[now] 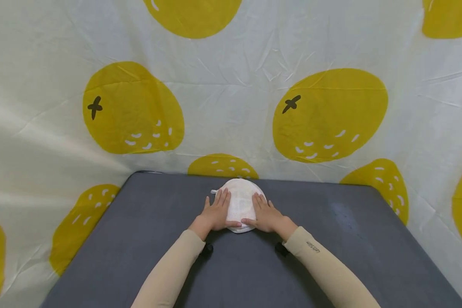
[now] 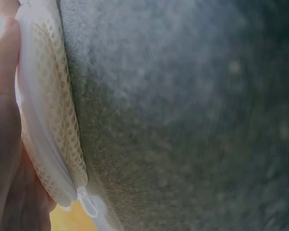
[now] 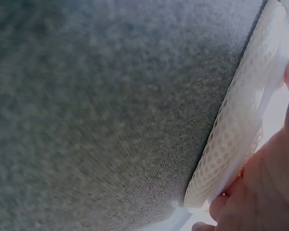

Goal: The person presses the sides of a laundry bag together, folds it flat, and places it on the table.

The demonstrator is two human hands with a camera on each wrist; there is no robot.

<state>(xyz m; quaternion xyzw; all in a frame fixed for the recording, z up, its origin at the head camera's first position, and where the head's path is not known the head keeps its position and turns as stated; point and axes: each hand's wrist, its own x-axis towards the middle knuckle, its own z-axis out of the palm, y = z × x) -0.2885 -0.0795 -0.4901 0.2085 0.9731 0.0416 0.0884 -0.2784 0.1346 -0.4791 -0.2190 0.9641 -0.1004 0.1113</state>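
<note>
A round white mesh laundry bag (image 1: 240, 199) lies near the far edge of the dark grey table (image 1: 238, 273). My left hand (image 1: 217, 212) rests on its left side with the fingers straight and spread, and my right hand (image 1: 268, 215) rests the same way on its right side. The two thumbs point toward each other across the near part of the bag. In the left wrist view the bag's honeycomb mesh side (image 2: 58, 96) stands a little above the tabletop, with a small white loop (image 2: 88, 202) at its edge. The right wrist view shows the mesh side (image 3: 231, 125) beside my fingers.
A white cloth backdrop (image 1: 231, 107) with yellow fruit prints hangs behind the table and along its sides. The table's far edge runs just behind the bag.
</note>
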